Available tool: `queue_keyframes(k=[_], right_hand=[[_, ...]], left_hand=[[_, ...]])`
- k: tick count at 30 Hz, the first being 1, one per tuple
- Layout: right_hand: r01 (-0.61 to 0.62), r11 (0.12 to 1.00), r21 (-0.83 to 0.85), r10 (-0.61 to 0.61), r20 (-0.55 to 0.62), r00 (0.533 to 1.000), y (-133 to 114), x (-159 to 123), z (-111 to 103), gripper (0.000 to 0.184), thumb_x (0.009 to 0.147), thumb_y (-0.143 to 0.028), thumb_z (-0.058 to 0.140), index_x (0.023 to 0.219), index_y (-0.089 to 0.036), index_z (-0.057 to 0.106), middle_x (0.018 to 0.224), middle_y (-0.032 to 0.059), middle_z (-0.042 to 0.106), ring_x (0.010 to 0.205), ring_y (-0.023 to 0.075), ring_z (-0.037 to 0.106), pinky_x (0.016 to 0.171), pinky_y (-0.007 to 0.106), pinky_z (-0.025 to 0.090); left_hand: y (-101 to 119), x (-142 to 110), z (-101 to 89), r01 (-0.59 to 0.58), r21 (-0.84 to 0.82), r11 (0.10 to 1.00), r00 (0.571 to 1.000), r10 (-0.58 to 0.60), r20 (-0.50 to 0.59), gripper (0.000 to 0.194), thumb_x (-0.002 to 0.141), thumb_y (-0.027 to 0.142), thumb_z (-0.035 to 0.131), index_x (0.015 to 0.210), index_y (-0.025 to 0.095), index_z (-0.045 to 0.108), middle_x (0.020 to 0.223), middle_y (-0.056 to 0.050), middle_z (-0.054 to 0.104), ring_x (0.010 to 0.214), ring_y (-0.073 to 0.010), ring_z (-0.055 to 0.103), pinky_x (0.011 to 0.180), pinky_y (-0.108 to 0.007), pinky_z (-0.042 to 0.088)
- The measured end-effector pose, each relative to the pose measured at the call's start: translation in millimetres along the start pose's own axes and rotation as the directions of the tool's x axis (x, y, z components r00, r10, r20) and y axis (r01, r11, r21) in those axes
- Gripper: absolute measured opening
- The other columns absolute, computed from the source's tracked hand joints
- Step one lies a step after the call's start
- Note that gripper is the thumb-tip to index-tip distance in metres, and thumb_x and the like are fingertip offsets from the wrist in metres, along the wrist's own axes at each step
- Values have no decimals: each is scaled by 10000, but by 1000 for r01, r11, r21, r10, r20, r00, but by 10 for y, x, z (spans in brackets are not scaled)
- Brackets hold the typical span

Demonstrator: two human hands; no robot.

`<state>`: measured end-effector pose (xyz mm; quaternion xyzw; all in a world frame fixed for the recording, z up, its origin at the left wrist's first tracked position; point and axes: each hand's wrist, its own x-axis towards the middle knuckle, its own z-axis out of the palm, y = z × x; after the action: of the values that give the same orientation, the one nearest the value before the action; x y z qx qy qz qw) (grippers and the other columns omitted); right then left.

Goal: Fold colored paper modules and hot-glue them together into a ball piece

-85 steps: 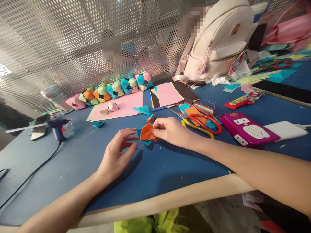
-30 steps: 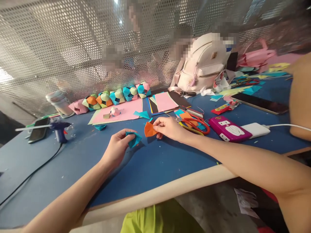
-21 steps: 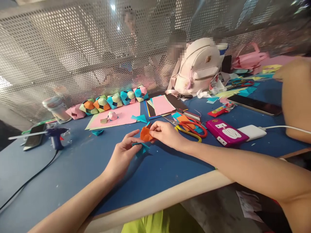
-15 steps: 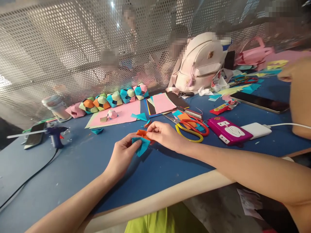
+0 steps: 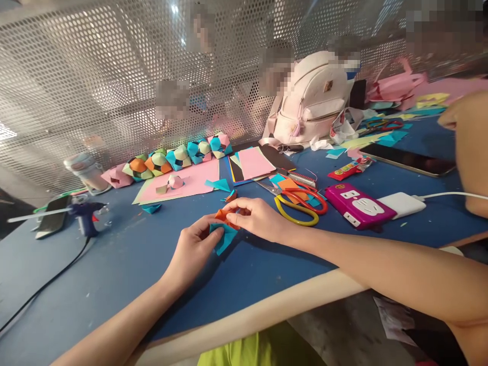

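Observation:
Between thumb and fingers my left hand (image 5: 198, 236) pinches a folded blue paper piece (image 5: 225, 240). An orange folded paper piece (image 5: 221, 217) sits against its upper edge, partly hidden by fingers. My right hand (image 5: 253, 217) is closed on the orange paper from the other side. Both pieces are held just above the blue table (image 5: 247, 290); whether they are joined I cannot tell. Right of my right hand lie scissors (image 5: 299, 208) with yellow and orange handles. Small folded blue scraps (image 5: 151, 208) rest beyond my hands.
A row of folded paper balls (image 5: 158, 161) stands at the back beside pink sheets (image 5: 198, 175). Left is a glue gun (image 5: 84, 216) with a cord. To the right are a purple power strip (image 5: 354, 206), a phone (image 5: 407, 158) and a backpack (image 5: 314, 101). Another person's arm (image 5: 470, 157) is at far right.
Both hands and the paper pieces have shifted slightly down in view. My right fingers have come lower over the orange paper, still gripping it. The view has tilted a little.

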<state>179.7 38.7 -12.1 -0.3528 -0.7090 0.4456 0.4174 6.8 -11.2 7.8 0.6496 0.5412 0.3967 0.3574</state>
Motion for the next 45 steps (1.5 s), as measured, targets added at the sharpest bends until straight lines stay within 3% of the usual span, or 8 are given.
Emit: queue_keyframes(k=[13, 18, 21, 25, 28, 32, 38, 45], right_hand=[[82, 993, -87, -72, 114, 991, -70, 3, -75, 274, 894, -313, 533, 788, -155, 729, 810, 30, 690, 804, 159, 607, 738, 254, 461], [71, 959, -275, -76, -9, 997, 13, 72, -112, 254, 859, -227, 532, 662, -138, 666, 692, 20, 643, 660, 126, 540, 610, 234, 385], [57, 936, -348, -96, -97, 991, 29, 154, -199, 230, 839, -196, 535, 644, -128, 637, 634, 6, 591, 617, 107, 487, 585, 229, 343], [67, 930, -360, -131, -155, 979, -2, 226, -319, 255, 848, -248, 525, 637, -130, 605, 595, -17, 511, 597, 96, 429, 567, 224, 310], [75, 939, -336, -132, -150, 980, -30, 228, -346, 264, 843, -266, 525, 617, -139, 567, 590, -25, 482, 586, 92, 407, 553, 224, 295], [136, 949, -284, -175, -117, 977, -66, 197, -329, 272, 853, -269, 516, 611, -148, 546, 622, -16, 504, 606, 97, 424, 565, 221, 314], [216, 964, -157, -233, -100, 967, -118, 128, -260, 272, 881, -281, 506, 698, -137, 646, 701, 20, 616, 683, 127, 528, 626, 223, 389], [195, 981, -6, -194, -108, 975, -118, 126, -221, 226, 858, -268, 541, 783, -126, 699, 780, 41, 686, 756, 153, 588, 675, 236, 432]], left_hand=[[48, 18, -18, 76, -5, 997, 996, -76, 46, 256, 728, 312, 615, 899, 195, 765, 933, -49, 741, 820, -221, 612, 714, -300, 453], [59, 11, -17, 84, -33, 996, 996, -83, 31, 191, 696, 352, 654, 778, 211, 753, 1125, -73, 711, 954, -255, 631, 771, -314, 471], [28, 48, -89, 45, -10, 999, 998, -46, -41, 211, 687, 406, 666, 735, 212, 736, 1153, -77, 690, 992, -262, 622, 770, -308, 470], [-135, 233, -263, 36, 145, 989, 976, -4, -220, 299, 672, 485, 661, 780, 212, 718, 837, -47, 684, 782, -231, 607, 676, -307, 464], [-255, 377, -365, 22, 263, 965, 975, 37, -217, 416, 670, 514, 666, 935, 197, 717, 1012, -81, 681, 887, -265, 628, 780, -351, 491], [-120, 349, -383, -174, 351, 920, 917, 281, -283, 472, 726, 478, 672, 1111, 206, 664, 1319, -114, 569, 1239, -309, 513, 987, -382, 448], [289, 190, -90, 20, -55, 998, 997, -24, -79, 440, 742, 529, 672, 983, 163, 713, 1017, -85, 722, 879, -252, 675, 822, -402, 557], [203, 389, 140, 53, -317, 947, 996, -72, -47, 354, 680, 428, 762, 868, 129, 741, 836, -76, 737, 777, -229, 674, 712, -367, 564]])
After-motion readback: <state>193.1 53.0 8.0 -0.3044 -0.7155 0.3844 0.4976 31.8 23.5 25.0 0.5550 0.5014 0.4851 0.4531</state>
